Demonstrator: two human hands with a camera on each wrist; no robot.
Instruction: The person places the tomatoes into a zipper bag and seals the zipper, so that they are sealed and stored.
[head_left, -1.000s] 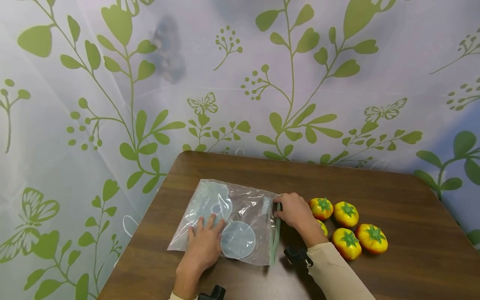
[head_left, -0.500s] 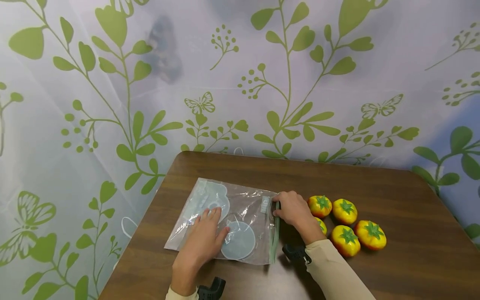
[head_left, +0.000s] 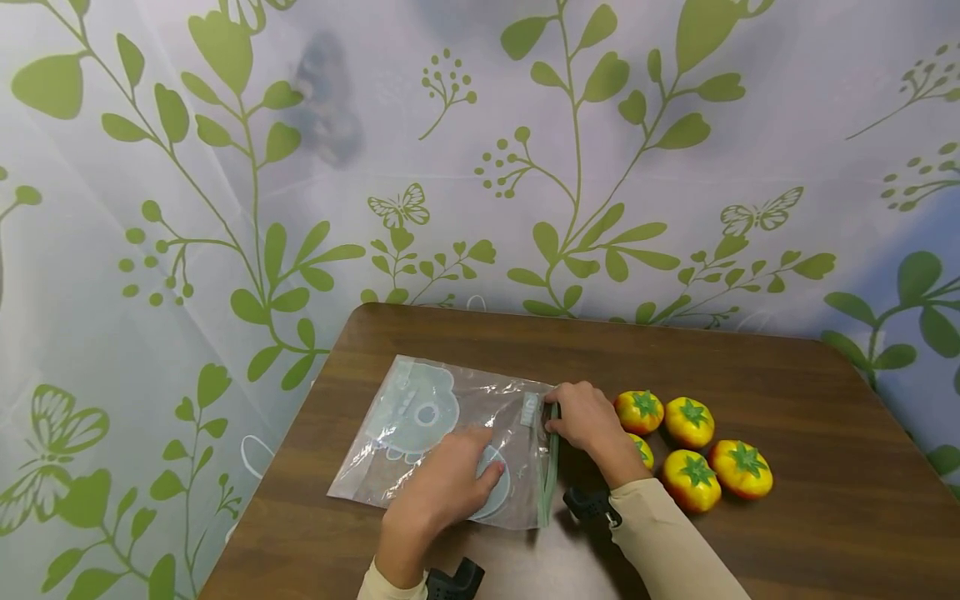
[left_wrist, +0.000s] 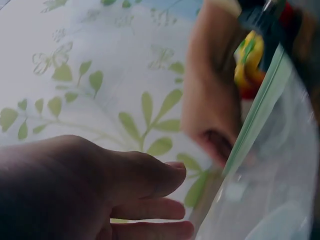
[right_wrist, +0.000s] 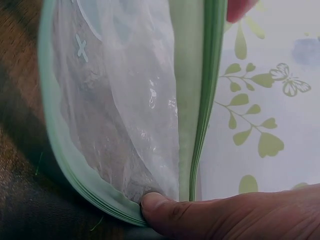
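Observation:
A clear zip bag [head_left: 495, 400] with pale blue printed shapes lies on the brown table. Its green zip edge [head_left: 551, 483] faces right. My right hand [head_left: 588, 421] pinches the far corner of that edge, and its thumb [right_wrist: 175, 212] shows at the corner in the right wrist view. There the two green strips stand apart, so the bag's mouth gapes. My left hand [head_left: 450, 471] is over the lower middle of the bag, overlapping the round print. In the left wrist view its thumb [left_wrist: 145, 172] and fingers are extended, close to the bag, holding nothing.
Several yellow-red toy persimmons [head_left: 692, 482] with green tops sit right of the bag, beside my right forearm. The wooden table [head_left: 825, 417] backs onto a hanging cloth [head_left: 450, 167] with green leaf and butterfly prints.
My left hand has moved right across the bag, from the flower-like print to over the round print. My right hand keeps its pinch at the corner. The view has shifted slightly.

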